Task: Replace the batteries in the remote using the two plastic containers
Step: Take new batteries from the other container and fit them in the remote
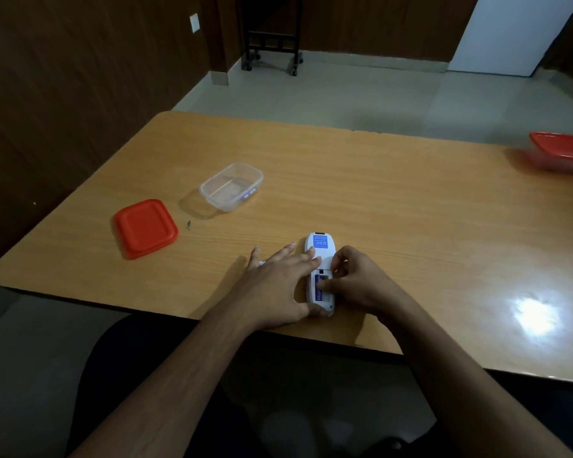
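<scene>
White remote [319, 256] lies face-down on the wooden table [377, 200], close to the near edge, long axis running away from the person, blue label at its far end, battery bay open at the near end w/ a blue-purple battery [319, 289] showing inside. Left hand [278, 285] rests flat beside and partly on the remote: fingers straight and spread, tips over the remote's mid-body, thumb by its near left side. Right hand [354, 282] is on the remote's right side, fingers curled in, thumb tip pressing on the battery in the bay; cannot tell if a 2nd cell sits under the fingers. A small pale object peeks out under the left hand's fingers, too hidden to name. Room to move: open tabletop to the far side of the remote and wide bare wood to the right, w/ a bright light glare near the right front edge. Near edge is just behind the wrists, so little room toward the person. Left of the remote, well apart: a clear plastic container [231, 186], lid off, w/ something small and bluish inside at its right end, too blurred to ID. Its red lid [145, 228] lies flat nearer the left front corner, close to the table's edge. A tiny dark speck [188, 224] sits btwn lid and container. Second container [561, 153], red lid on, is at the far right edge, cut by the frame, well apart from both hands. Beyond the table: tiled floor, dark wood wall, a black wheeled stand [272, 44].
</scene>
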